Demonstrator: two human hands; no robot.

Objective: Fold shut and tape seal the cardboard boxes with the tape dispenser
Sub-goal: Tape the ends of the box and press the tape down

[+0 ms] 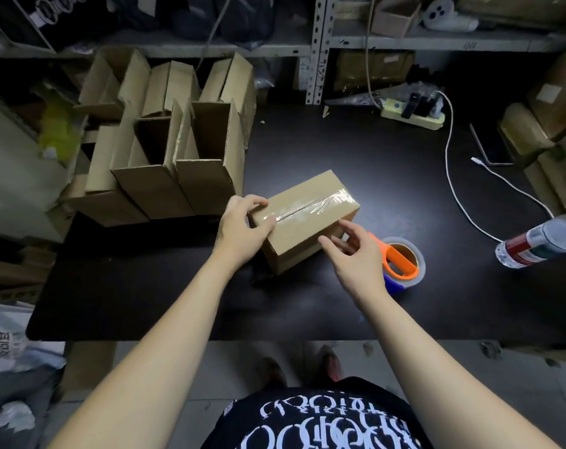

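now, taped box (pixel 311 222) gripped at its end by left hand (pixel 239 231), right hand (pixel 359 264) spread, touching its side

dim room | glare on tape (pixel 327 202) | edges bowed by wide lens | corners soft, dark
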